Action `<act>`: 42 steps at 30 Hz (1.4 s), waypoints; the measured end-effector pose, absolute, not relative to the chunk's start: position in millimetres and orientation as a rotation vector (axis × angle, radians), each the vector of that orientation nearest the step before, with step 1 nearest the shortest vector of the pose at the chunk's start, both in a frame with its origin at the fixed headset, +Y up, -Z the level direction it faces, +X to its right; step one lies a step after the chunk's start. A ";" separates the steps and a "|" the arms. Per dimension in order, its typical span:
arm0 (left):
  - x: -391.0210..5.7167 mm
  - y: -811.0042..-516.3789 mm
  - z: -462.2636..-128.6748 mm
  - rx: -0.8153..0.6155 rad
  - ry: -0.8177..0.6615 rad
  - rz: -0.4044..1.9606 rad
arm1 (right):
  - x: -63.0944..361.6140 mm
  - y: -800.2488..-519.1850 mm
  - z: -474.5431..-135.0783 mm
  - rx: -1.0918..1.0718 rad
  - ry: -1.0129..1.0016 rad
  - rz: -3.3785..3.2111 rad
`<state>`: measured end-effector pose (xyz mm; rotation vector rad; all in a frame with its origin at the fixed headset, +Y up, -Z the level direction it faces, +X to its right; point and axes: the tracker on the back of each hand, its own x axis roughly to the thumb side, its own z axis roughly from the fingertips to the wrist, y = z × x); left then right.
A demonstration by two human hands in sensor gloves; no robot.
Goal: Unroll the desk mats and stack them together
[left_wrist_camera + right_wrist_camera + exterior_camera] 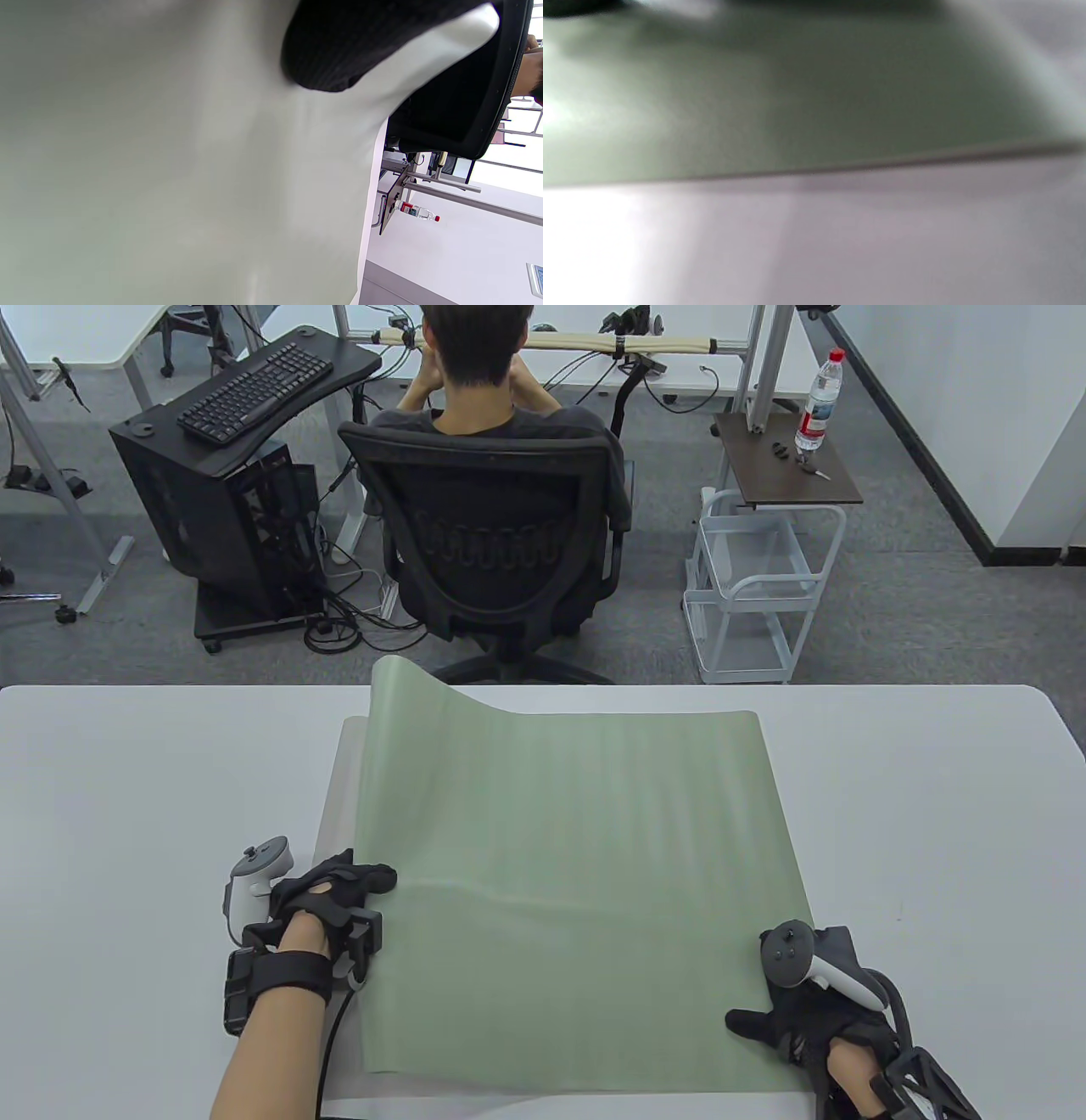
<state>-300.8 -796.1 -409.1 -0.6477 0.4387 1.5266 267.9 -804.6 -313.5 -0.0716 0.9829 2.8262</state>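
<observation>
L hand (327, 891) rests fingers flat on green mat's (577, 857) left edge, not gripping. R hand (802, 1014) lies open on near-right corner. Green mat sits over a grey mat (335, 797) mid-table (127, 814); far-left corner curls up.

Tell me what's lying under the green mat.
A grey mat shows along the green mat's left and near edges; the rest of it is covered, resting on the white table.

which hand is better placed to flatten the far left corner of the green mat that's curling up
Left, probably. The left hand rests on the left edge of the pale green flexible desk mat, on the same side as the raised far-left corner. The right hand rests at the near right corner, diagonally opposite.
</observation>
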 end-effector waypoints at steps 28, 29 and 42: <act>-334.5 -774.4 -410.1 -0.503 0.518 0.978 | 267.8 -804.4 -313.9 -0.070 0.975 2.835; -332.1 -772.4 -410.6 -0.497 0.525 0.915 | 267.8 -804.4 -313.9 -0.069 0.973 2.835; -286.8 -767.8 -429.2 -0.576 0.520 0.183 | 268.5 -801.3 -312.4 -0.047 0.883 2.841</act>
